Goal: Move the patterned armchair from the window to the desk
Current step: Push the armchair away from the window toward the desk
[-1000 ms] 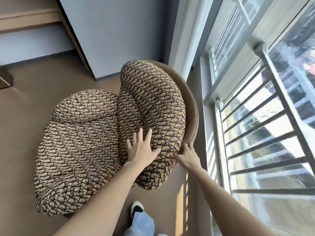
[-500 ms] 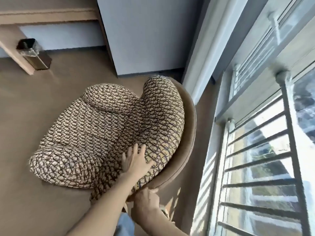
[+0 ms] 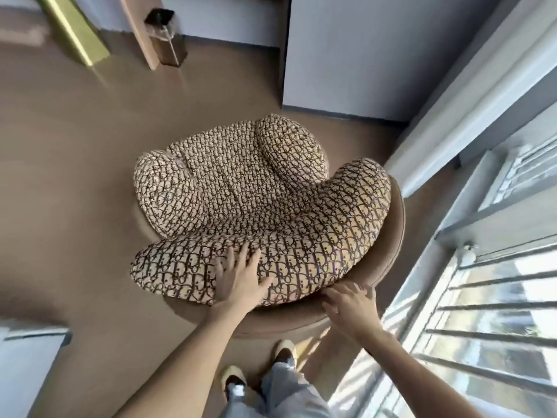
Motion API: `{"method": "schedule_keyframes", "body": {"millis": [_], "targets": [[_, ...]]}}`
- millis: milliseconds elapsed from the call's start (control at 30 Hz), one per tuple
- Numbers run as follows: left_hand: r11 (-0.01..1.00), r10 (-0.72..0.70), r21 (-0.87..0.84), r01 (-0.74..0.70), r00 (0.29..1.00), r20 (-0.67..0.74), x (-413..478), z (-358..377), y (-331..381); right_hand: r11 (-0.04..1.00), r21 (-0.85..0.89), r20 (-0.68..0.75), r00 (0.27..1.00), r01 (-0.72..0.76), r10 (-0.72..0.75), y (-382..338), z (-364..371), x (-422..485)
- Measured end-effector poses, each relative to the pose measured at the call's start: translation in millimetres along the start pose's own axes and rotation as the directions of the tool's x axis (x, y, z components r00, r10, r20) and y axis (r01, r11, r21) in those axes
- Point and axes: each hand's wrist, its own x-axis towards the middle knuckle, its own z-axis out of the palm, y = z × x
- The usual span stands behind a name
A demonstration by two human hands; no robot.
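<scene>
The patterned armchair [image 3: 250,200], a round padded seat in beige and dark brown print on a tan shell, stands on the brown floor beside the window. My left hand [image 3: 241,279] lies flat on the near backrest cushion, fingers spread. At the near right, my right hand [image 3: 349,303] curls its fingers over the tan shell rim. The wooden desk leg [image 3: 141,34] shows at the top left, across the floor from the chair.
A barred window [image 3: 488,297] runs along the right. A grey wall panel [image 3: 361,49] stands behind the chair. A small bin [image 3: 165,37] and a brass-coloured leg [image 3: 75,34] sit near the desk. My feet [image 3: 259,369] are just behind the chair. A white furniture edge [image 3: 27,351] is at lower left.
The chair has turned so its seat faces away from me toward the desk. My left hand stayed on the backrest cushion; my right hand shifted along the shell rim.
</scene>
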Motion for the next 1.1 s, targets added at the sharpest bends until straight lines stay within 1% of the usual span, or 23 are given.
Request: {"method": "schedule_keyframes", "body": {"millis": [33,100,133,167,233,267,333,400,433,467,533,600,700,833,900,1000,1100], "targets": [[1.0,-0.006,0.009,0.006,1.0,-0.011,-1.6,1.3,-9.4,0.999,-0.016,0.004,0.999,0.032,-0.032,-13.3,11.3,-3.7],[1.0,-0.012,0.028,0.014,0.999,-0.047,-5.4,4.3,-27.8,0.997,0.019,-0.053,0.996,0.073,-0.071,-35.8,27.1,-9.5],[0.999,-0.013,0.031,0.015,0.997,-0.07,-9.8,7.2,-37.8,0.995,0.055,-0.117,0.99,0.083,-0.076,-41.7,31.4,-10.8],[0.999,-0.003,0.032,0.006,0.996,-0.09,-15.0,10.7,-47.3,0.991,0.086,-0.21,0.974,0.102,-0.082,-42.2,35.4,-9.9],[0.997,0.059,0.062,-0.053,0.994,-0.097,-27.3,20.8,-64.5,0.985,0.116,-0.403,0.912,0.127,-0.07,-33.0,41.8,-5.2],[0.991,0.102,0.092,-0.094,0.991,-0.088,-32.3,25.6,-70.5,0.986,0.114,-0.445,0.894,0.119,-0.056,-25.3,41.0,-0.9],[0.981,0.148,0.14,-0.134,0.985,-0.094,-44.3,38.1,-80.5,0.992,0.064,-0.402,0.913,0.108,-0.074,-12.0,39.1,10.9],[0.984,0.135,0.139,-0.115,0.98,-0.146,-54.8,47.6,-85.6,0.99,0.014,-0.32,0.939,0.141,-0.129,-10.9,41.9,21.2],[0.986,0.12,0.132,-0.098,0.977,-0.176,-58.9,51.6,-87.8,0.986,-0.001,-0.299,0.94,0.169,-0.161,-15.0,47.3,23.4],[0.989,0.107,0.127,-0.081,0.972,-0.212,-61.7,55.9,-90.5,0.982,-0.007,-0.302,0.935,0.19,-0.184,-21.1,54.3,24.0],[0.991,0.087,0.126,-0.055,0.96,-0.268,-63.5,62.8,-97.5,0.981,-0.013,-0.351,0.917,0.195,-0.187,-36.1,68.2,21.9],[0.988,0.083,0.146,-0.044,0.958,-0.275,-62.5,63.7,-106.3,0.986,0.003,-0.41,0.9,0.166,-0.15,-50.0,77.6,19.2],[0.984,0.086,0.174,-0.042,0.963,-0.257,-62.8,60.6,-118.2,0.989,0.042,-0.447,0.888,0.14,-0.107,-65.7,81.9,16.8],[0.984,0.072,0.174,-0.026,0.962,-0.264,-61.2,57.7,-122.0,0.99,0.09,-0.442,0.895,0.108,-0.057,-77.3,78.8,18.3],[0.986,0.07,0.165,-0.027,0.963,-0.262,-60.3,58.0,-119.1,0.992,0.085,-0.422,0.906,0.092,-0.048,-77.3,77.3,20.8],[0.99,0.061,0.138,-0.025,0.963,-0.264,-57.2,58.2,-110.5,0.993,0.065,-0.401,0.914,0.101,-0.066,-69.8,72.0,26.0],[0.994,0.046,0.105,-0.017,0.959,-0.278,-54.1,60.0,-96.4,0.992,0.052,-0.417,0.905,0.119,-0.087,-56.0,63.4,35.4]]}}
